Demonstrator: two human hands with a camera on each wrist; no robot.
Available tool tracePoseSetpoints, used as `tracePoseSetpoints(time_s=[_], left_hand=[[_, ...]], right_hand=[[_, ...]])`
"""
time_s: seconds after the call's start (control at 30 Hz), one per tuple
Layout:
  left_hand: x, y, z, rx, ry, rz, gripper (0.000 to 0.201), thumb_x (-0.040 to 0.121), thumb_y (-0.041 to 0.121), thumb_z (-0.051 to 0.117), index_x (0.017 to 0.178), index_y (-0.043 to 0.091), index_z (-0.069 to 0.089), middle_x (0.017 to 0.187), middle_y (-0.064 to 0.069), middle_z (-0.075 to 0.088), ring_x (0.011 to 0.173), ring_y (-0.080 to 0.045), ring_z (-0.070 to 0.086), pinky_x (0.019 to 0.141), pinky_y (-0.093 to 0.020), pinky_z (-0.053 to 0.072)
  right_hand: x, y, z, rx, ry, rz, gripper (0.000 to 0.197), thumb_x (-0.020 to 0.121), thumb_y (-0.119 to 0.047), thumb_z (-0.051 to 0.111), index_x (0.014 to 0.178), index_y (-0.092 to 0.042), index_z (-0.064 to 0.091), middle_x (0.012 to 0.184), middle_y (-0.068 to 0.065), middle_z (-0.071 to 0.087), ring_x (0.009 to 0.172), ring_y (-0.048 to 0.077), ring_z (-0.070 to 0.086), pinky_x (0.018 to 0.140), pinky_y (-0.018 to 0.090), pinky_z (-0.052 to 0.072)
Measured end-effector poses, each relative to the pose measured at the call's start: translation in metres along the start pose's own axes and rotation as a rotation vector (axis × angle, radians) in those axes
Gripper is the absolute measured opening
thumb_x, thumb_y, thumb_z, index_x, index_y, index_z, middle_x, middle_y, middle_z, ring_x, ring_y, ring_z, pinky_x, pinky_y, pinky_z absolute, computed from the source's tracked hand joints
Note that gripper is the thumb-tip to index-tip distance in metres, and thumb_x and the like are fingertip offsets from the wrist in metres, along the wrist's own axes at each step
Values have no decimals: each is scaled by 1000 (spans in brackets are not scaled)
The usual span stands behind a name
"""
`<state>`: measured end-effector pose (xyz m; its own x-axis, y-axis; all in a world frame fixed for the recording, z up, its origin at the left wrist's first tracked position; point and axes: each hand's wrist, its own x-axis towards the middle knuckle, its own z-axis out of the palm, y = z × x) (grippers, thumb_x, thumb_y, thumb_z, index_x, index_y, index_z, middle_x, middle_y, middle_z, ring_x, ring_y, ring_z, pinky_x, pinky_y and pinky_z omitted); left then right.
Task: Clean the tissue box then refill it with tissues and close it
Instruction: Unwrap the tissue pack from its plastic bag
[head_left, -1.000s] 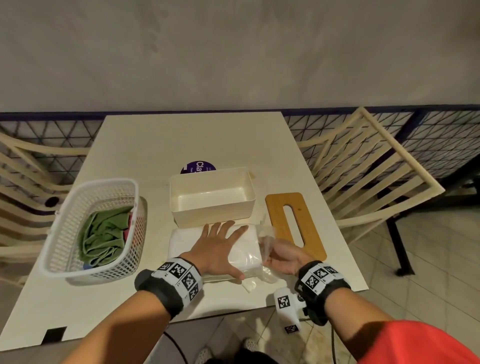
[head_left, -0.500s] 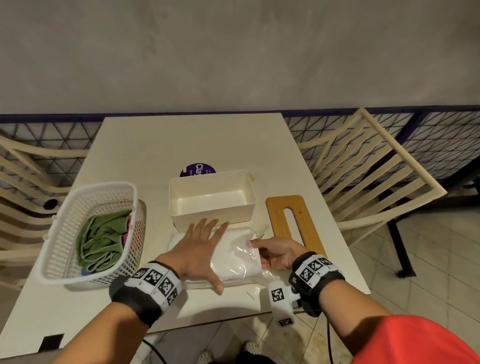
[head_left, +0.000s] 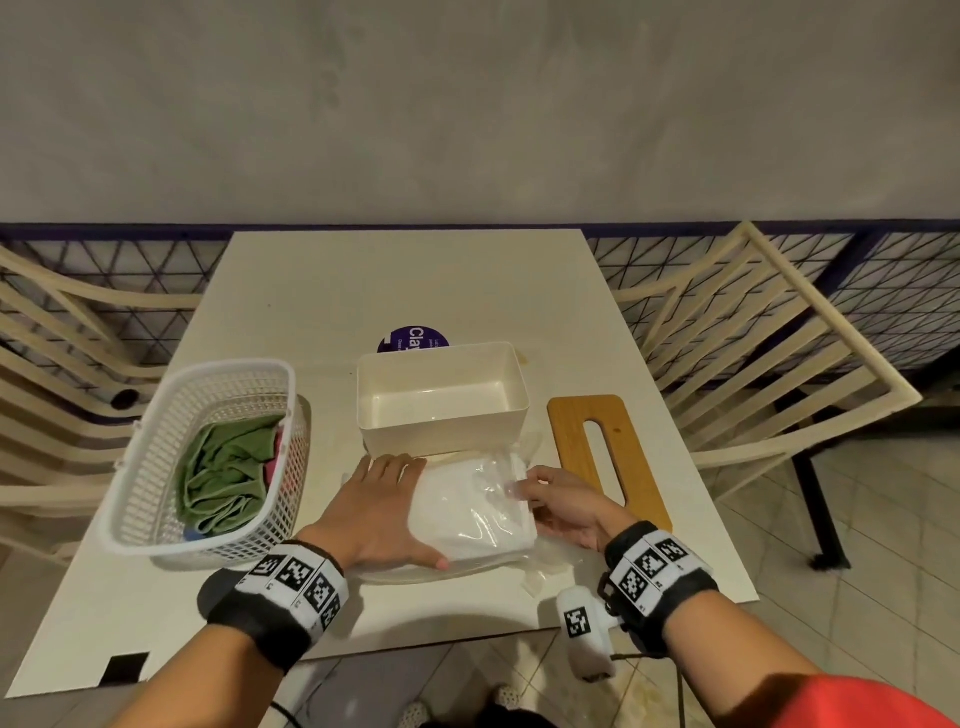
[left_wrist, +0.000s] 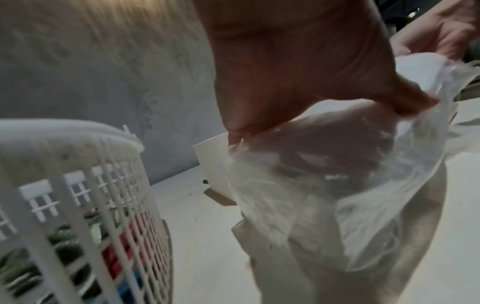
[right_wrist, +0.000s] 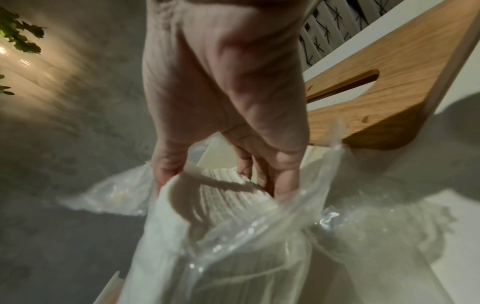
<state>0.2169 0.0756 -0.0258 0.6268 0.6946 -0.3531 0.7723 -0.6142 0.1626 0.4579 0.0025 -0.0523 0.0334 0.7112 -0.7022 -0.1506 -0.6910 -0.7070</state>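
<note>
I've got the white stack of tissues in its clear plastic wrapper (head_left: 470, 512) lying on the cream table (head_left: 405, 280), just in front of the open cream rectangular tissue box (head_left: 441, 397), which sits empty. My left hand (head_left: 376, 512) lies flat on the pack's left end, fingers straight and spread, pressing down. My right hand (head_left: 563, 506) is at the pack's open right end; from the right wrist view its thumb and fingers (right_wrist: 283, 181) are pinched on the tissue stack inside the loose plastic. The wooden lid with the long slot (head_left: 605, 457) rests flat just right of the pack. Over on the left stands the white plastic mesh basket (head_left: 156, 441) with a crumpled green cloth (head_left: 223, 480) inside.
</note>
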Motion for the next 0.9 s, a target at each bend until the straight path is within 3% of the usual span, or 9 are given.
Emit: tracePoseSetpoints(time_s=[0.13,0.23,0.3,0.4,0.5,0.6,0.7,0.83,0.9], left_hand=[[-1,-2,-1,79,-36,48,127,54,74,64,148,21,-2,158,-4,8,144,-24,10,117,-37,3],[2,2,0,111,-39,83,131,52,71,67,148,18,-4,157,-8,8,144,-27,8,118,-38,5],[4,7,-1,95,-42,87,135,49,71,69,148,17,-6,157,-9,7,144,-28,9,118,-38,7],[3,8,1,86,-21,88,128,55,64,68,147,25,-11,157,-8,9,143,-26,13,117,-36,12],[-1,2,5,75,9,76,123,57,63,67,147,28,-9,157,-5,13,142,-23,17,115,-35,17],[-2,1,5,64,12,51,123,57,67,65,148,27,-7,156,-5,14,141,-23,19,113,-36,20],[2,4,5,66,19,43,123,56,72,62,148,24,-2,154,-7,19,139,-24,23,112,-37,23],[0,-2,6,48,12,10,124,53,77,61,148,27,-2,152,-8,23,137,-24,27,111,-37,25],[-1,-3,9,39,17,-6,126,51,80,60,147,28,-1,150,-9,26,136,-25,29,111,-38,26]], right_hand=[[0,2,-1,38,124,13,34,81,-25,72,105,-3,64,103,16,67,90,26,63,84,35,54],[-1,1,3,45,168,60,32,86,-33,65,102,-5,64,84,8,67,73,18,62,54,24,53],[-2,-2,5,2,168,102,35,87,-42,60,99,-9,63,78,6,63,66,16,56,47,23,45],[-2,-7,3,-39,159,156,43,83,-48,63,100,-8,61,80,9,58,67,20,52,56,29,44],[-3,-10,-2,-19,177,177,43,79,-48,67,95,-9,61,79,8,59,65,19,52,57,30,42],[-5,-10,3,-37,146,186,50,79,-50,66,103,-7,62,90,9,63,77,20,57,62,28,46],[-10,-11,10,-151,108,191,62,67,-51,70,112,-9,60,102,6,62,92,23,54,73,30,43],[-18,-14,-4,-108,161,164,31,80,-25,70,103,-5,61,94,10,65,86,23,57,68,29,46],[-20,-12,-10,-68,171,155,47,72,-25,78,108,-2,60,108,18,67,104,33,60,90,45,50]])
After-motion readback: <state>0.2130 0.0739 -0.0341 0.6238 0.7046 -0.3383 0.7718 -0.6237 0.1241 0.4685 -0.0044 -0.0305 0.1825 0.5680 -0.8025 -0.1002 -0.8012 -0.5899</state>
